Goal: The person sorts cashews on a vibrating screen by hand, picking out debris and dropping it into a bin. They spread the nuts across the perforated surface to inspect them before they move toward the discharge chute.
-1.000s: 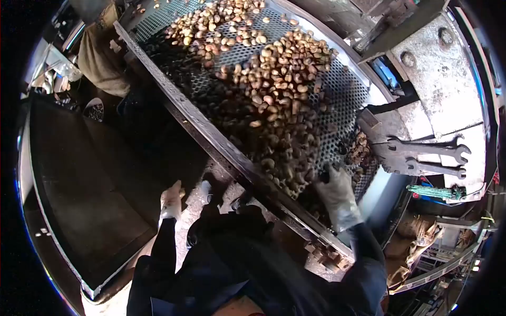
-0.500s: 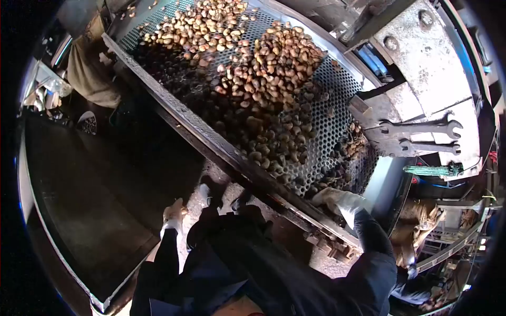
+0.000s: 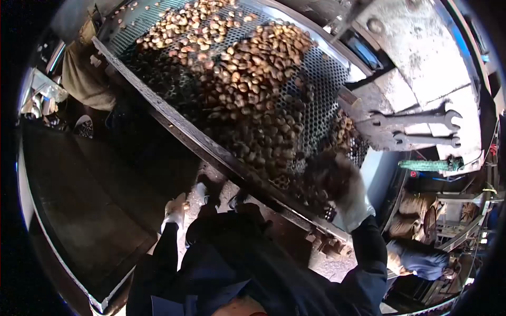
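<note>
Raw nuts in their shells, resembling cashews [image 3: 263, 58], lie in heaps on a perforated metal screen [image 3: 324, 71] with raised sides. At the screen's lower right end, my right hand [image 3: 352, 200] in a pale glove reaches over the near rim [image 3: 211, 158] among darker nuts. Motion smears its fingers, and shadow hides whether they hold any nuts. Down by my side, away from the screen, my left hand [image 3: 175, 209] hangs in a pale glove. Its fingers are loosely extended, with nothing visible in them.
Two wrenches [image 3: 416, 120] lie on the pale metal plate [image 3: 421, 63] at right, above a green-wrapped handle [image 3: 429, 165]. A large dark metal surface [image 3: 79, 195] is at left, near a hanging sack [image 3: 87, 84]. Another person's dark-clothed back [image 3: 421, 258] shows lower right.
My right hand has moved up and inward over the nuts from the near rim, blurring. The view has shifted slightly. My left hand stays by my side. The other person at lower right has shifted.
</note>
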`<state>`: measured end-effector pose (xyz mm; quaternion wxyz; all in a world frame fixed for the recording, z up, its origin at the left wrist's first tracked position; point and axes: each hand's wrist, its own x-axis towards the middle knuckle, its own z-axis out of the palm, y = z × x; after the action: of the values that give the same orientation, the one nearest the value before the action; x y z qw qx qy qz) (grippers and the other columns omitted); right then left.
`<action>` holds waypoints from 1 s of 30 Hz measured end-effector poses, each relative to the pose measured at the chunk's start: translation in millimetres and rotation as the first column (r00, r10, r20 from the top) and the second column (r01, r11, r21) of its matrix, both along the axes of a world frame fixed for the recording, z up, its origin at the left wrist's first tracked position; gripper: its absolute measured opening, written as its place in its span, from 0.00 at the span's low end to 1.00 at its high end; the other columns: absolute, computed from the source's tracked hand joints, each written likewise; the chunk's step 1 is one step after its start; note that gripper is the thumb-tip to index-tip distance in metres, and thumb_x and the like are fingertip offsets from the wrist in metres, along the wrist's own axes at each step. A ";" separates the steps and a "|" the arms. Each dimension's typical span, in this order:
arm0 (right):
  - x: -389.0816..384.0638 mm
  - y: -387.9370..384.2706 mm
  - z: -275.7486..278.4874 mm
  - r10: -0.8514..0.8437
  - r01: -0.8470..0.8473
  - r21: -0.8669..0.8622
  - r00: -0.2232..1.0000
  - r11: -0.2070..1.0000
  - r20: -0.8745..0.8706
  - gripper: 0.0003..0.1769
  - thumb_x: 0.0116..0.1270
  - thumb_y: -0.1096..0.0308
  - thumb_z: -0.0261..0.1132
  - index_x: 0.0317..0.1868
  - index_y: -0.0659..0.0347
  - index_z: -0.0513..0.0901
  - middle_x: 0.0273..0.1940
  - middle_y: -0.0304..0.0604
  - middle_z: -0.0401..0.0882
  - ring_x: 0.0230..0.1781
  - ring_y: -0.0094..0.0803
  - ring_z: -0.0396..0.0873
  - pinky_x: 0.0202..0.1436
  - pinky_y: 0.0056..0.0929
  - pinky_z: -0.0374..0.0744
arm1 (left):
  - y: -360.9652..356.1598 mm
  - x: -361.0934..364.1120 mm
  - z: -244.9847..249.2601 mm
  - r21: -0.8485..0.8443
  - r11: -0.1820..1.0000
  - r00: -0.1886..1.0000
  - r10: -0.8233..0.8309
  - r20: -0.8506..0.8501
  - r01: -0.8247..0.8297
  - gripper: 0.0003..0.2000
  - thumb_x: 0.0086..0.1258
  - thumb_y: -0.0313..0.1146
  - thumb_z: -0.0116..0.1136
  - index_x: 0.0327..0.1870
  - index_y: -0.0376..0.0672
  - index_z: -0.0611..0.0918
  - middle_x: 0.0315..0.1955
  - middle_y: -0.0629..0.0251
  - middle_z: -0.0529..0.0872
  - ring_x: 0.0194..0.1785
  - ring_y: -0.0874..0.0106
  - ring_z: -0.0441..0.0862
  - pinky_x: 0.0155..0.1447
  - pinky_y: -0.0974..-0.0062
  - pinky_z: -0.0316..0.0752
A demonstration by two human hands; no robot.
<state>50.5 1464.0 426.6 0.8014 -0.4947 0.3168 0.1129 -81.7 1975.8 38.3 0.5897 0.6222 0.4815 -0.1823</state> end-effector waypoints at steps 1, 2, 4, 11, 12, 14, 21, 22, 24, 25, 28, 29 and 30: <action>7.2 7.9 14.6 0.005 -0.003 -0.019 0.995 1.000 0.095 0.22 0.78 0.59 0.72 0.66 0.60 0.87 0.57 0.46 0.93 0.52 0.36 0.93 0.63 0.33 0.91 | -10.4 8.8 22.9 -0.013 1.000 1.000 0.004 0.013 -0.003 0.24 0.82 0.53 0.68 0.50 0.33 0.89 0.44 0.52 0.96 0.48 0.59 0.93 0.58 0.58 0.86; 15.1 8.4 19.7 0.042 -0.027 -0.086 0.983 0.996 0.176 0.23 0.79 0.58 0.72 0.68 0.60 0.86 0.59 0.47 0.92 0.54 0.37 0.93 0.64 0.34 0.91 | -8.5 17.4 24.3 0.025 0.998 0.998 -0.059 -0.002 0.060 0.24 0.82 0.53 0.68 0.51 0.33 0.89 0.45 0.52 0.96 0.49 0.59 0.93 0.59 0.58 0.85; 34.3 -2.6 8.3 0.188 -0.104 -0.325 0.952 0.940 0.241 0.26 0.80 0.57 0.73 0.71 0.61 0.84 0.62 0.49 0.91 0.58 0.39 0.92 0.67 0.36 0.90 | -7.6 30.9 19.8 0.093 0.978 0.983 -0.183 -0.031 0.186 0.24 0.82 0.53 0.67 0.51 0.34 0.89 0.46 0.53 0.96 0.52 0.59 0.93 0.61 0.58 0.85; 49.4 -59.0 -66.6 0.405 -0.294 -0.927 0.896 0.235 -0.181 0.31 0.84 0.59 0.72 0.79 0.63 0.80 0.72 0.58 0.86 0.68 0.44 0.88 0.74 0.38 0.86 | -42.2 63.4 94.6 -0.020 0.986 0.948 0.167 0.271 -0.168 0.22 0.83 0.50 0.68 0.46 0.33 0.91 0.38 0.57 0.93 0.41 0.65 0.88 0.52 0.65 0.81; 40.8 -52.1 -72.0 0.363 -0.306 -0.940 0.902 0.150 -0.235 0.29 0.84 0.62 0.72 0.80 0.62 0.80 0.73 0.59 0.85 0.69 0.45 0.87 0.73 0.37 0.85 | -32.8 63.2 84.9 -0.039 0.969 0.898 0.239 0.368 -0.242 0.21 0.83 0.48 0.67 0.46 0.33 0.91 0.38 0.57 0.93 0.40 0.66 0.88 0.52 0.66 0.81; 24.7 -12.4 -42.2 0.341 -0.512 -0.836 0.835 0.197 -0.432 0.33 0.82 0.58 0.73 0.82 0.58 0.78 0.71 0.59 0.84 0.68 0.49 0.84 0.76 0.44 0.84 | -35.1 87.0 148.1 0.218 0.951 0.811 0.053 0.583 -0.219 0.18 0.86 0.42 0.64 0.53 0.31 0.91 0.43 0.58 0.94 0.45 0.69 0.89 0.58 0.68 0.82; -35.5 -28.4 -67.5 0.772 -0.759 -0.650 0.434 0.036 -0.465 0.31 0.76 0.52 0.75 0.72 0.60 0.85 0.56 0.50 0.88 0.59 0.47 0.83 0.67 0.44 0.84 | -116.8 212.7 370.2 0.423 0.888 0.289 -0.459 0.840 0.181 0.10 0.78 0.28 0.74 0.56 0.41 0.96 0.47 0.63 0.99 0.47 0.73 0.93 0.56 0.70 0.87; -40.1 -33.9 -70.9 0.776 -0.794 -0.589 0.463 0.149 -0.428 0.31 0.76 0.51 0.74 0.72 0.60 0.85 0.57 0.50 0.88 0.60 0.46 0.83 0.68 0.44 0.83 | -142.4 237.4 381.0 0.733 0.655 0.119 -0.755 0.644 0.183 0.12 0.82 0.38 0.71 0.59 0.47 0.96 0.45 0.59 0.98 0.42 0.71 0.93 0.50 0.69 0.89; -46.1 -45.5 -75.6 0.756 -0.815 -0.427 0.549 0.391 -0.357 0.32 0.77 0.49 0.73 0.72 0.60 0.85 0.59 0.50 0.88 0.63 0.46 0.83 0.71 0.45 0.81 | -206.7 281.7 407.1 0.929 0.186 0.030 -0.982 0.186 0.319 0.22 0.86 0.51 0.65 0.73 0.51 0.89 0.45 0.54 0.97 0.37 0.67 0.93 0.44 0.68 0.90; -47.3 -50.4 -75.7 0.731 -0.795 -0.365 0.598 0.485 -0.330 0.32 0.78 0.47 0.72 0.73 0.60 0.84 0.60 0.50 0.88 0.64 0.45 0.82 0.73 0.45 0.80 | -233.2 291.6 416.1 0.892 0.082 0.016 -0.996 0.084 0.444 0.33 0.86 0.52 0.65 0.86 0.49 0.76 0.51 0.53 0.96 0.40 0.65 0.93 0.45 0.65 0.91; -41.1 -50.7 -75.5 0.629 -0.678 -0.283 0.735 0.678 -0.254 0.34 0.79 0.44 0.70 0.73 0.60 0.84 0.63 0.49 0.88 0.68 0.44 0.82 0.77 0.46 0.77 | -294.9 320.1 394.4 0.952 -0.112 -0.328 -0.945 -0.013 0.286 0.49 0.78 0.59 0.69 0.92 0.45 0.61 0.62 0.46 0.91 0.57 0.51 0.93 0.62 0.53 0.88; -36.6 -49.1 -73.3 0.583 -0.622 -0.286 0.783 0.729 -0.215 0.34 0.80 0.43 0.70 0.74 0.60 0.84 0.64 0.49 0.88 0.69 0.44 0.82 0.78 0.47 0.76 | -315.2 334.9 353.0 0.918 -0.316 -0.387 -0.898 -0.209 0.239 0.45 0.78 0.58 0.69 0.89 0.43 0.67 0.62 0.47 0.91 0.58 0.52 0.93 0.62 0.54 0.88; -29.8 -47.7 -71.4 0.528 -0.553 -0.296 0.833 0.779 -0.166 0.35 0.80 0.42 0.69 0.74 0.61 0.84 0.65 0.49 0.88 0.71 0.43 0.81 0.80 0.47 0.75 | -330.0 336.7 342.8 0.842 -0.508 -0.437 -0.809 -0.394 0.181 0.42 0.78 0.57 0.69 0.86 0.42 0.72 0.61 0.49 0.92 0.59 0.52 0.93 0.62 0.54 0.88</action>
<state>20.6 1416.3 355.3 0.6280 -0.6877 0.2052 0.3011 254.9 1645.8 381.1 -0.0275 0.8840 -0.4609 -0.0729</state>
